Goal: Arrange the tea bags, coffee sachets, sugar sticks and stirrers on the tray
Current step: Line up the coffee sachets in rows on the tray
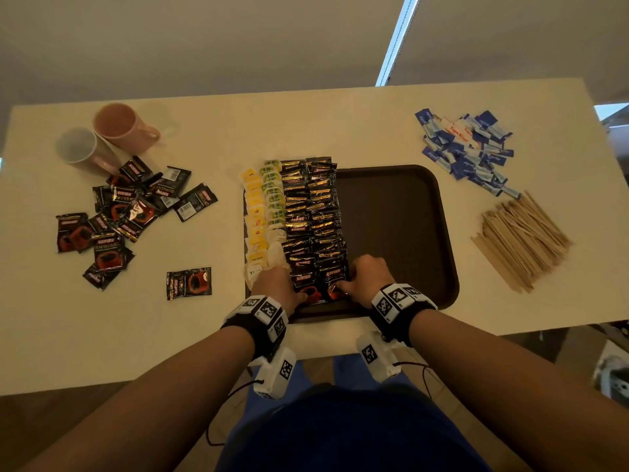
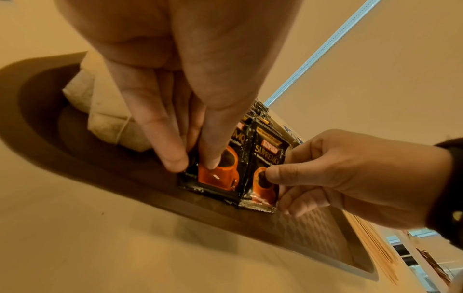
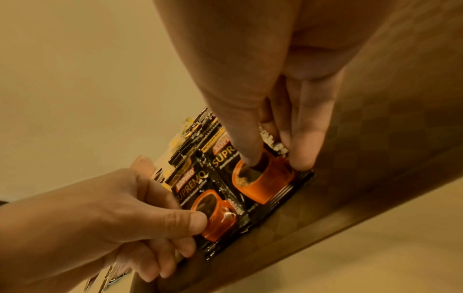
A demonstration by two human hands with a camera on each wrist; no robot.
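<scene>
A dark brown tray (image 1: 391,216) holds rows of tea bags (image 1: 262,212) on its left and two rows of overlapping black coffee sachets (image 1: 313,212) beside them. My left hand (image 1: 296,294) pinches the nearest sachet of the left row (image 2: 220,178), thumb on its front and fingers behind. My right hand (image 1: 340,287) pinches the nearest sachet of the right row (image 3: 263,188) in the same way. Both sachets lie side by side at the tray's near edge. Sugar sticks (image 1: 468,148) and wooden stirrers (image 1: 520,240) lie in heaps on the table, right of the tray.
A loose pile of coffee sachets (image 1: 126,212) lies on the table at the left, with one single sachet (image 1: 189,282) nearer me. Behind the pile stand a pink mug (image 1: 119,126) and a white mug (image 1: 81,149). The tray's right half is bare.
</scene>
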